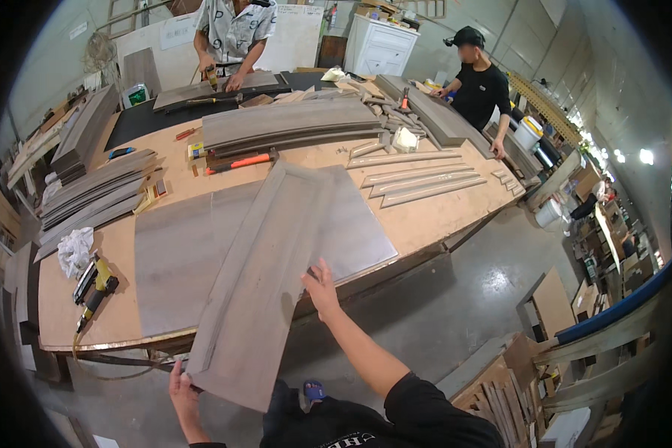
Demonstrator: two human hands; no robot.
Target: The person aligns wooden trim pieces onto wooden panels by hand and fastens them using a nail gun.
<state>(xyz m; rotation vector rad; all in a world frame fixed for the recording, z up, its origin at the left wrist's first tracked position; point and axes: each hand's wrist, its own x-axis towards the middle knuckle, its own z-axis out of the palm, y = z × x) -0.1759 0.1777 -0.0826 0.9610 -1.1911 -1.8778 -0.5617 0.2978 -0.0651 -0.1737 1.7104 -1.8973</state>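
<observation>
A long grey-brown wooden panel (265, 276) with raised moulding along its edges slants across the near side of the workbench. Its near end juts out past the bench edge toward me. My left hand (183, 392) grips the panel at its near left corner, with part of the fingers hidden behind it. Along the right edge, about halfway up, my right hand (321, 290) holds the panel, its fingertips at the rim. Under the panel's far part lies a flat grey board (173, 257) on the bench.
A nail gun (97, 291) with a hose and a crumpled white cloth (75, 250) lie at the bench's left. Beyond are stacked boards (291, 123), an orange-handled tool (240, 163) and moulding strips (425, 179). Two co-workers (235, 45) handle boards at the far side.
</observation>
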